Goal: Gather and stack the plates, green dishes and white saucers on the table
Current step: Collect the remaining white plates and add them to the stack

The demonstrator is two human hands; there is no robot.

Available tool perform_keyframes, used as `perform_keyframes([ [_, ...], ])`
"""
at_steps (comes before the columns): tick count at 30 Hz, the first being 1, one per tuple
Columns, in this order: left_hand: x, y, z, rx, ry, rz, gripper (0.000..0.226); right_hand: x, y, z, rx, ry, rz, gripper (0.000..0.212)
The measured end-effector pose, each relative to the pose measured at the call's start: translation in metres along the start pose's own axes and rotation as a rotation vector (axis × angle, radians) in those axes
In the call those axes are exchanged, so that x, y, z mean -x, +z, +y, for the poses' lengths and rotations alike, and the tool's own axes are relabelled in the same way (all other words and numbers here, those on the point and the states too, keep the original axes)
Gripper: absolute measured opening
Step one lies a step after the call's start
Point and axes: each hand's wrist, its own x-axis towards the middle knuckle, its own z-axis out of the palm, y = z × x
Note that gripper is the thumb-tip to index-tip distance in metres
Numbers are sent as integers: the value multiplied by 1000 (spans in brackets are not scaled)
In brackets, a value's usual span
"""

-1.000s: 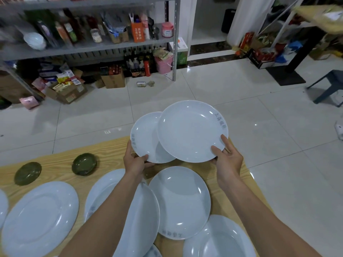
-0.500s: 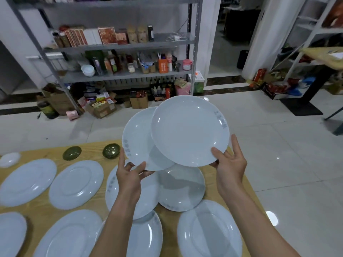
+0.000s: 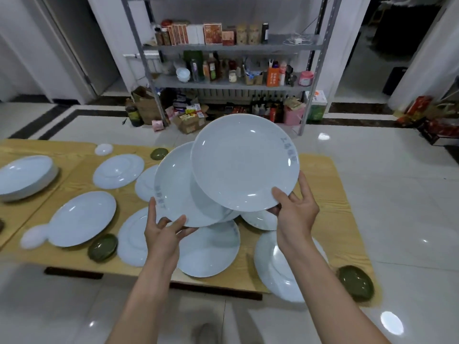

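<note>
Wooden table [image 3: 320,175], storage shelf [image 3: 231,48] behind it. Far left, one stack of plates [image 3: 24,177] is built; that's the only done part we see. Several loose plates [image 3: 84,217] lie flat on the wood, so most is left. We hold two more above the middle: right hand [image 3: 295,214] pinches the upper plate [image 3: 244,162] by its rim, left hand [image 3: 162,232] grips the lower plate [image 3: 178,192] at its edge, upper overlapping lower. Green dishes [image 3: 103,247] and white saucers [image 3: 103,148] lie scattered, none stacked.
</note>
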Motion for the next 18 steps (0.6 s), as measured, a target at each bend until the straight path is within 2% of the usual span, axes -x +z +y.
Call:
perform_keyframes([
  [7,10,-71,27,93,56,66,94,56,44,34,18,50,-99,74],
  [18,-1,-222,97,169,100,149,97,159,157,125,24,125,-167,75],
])
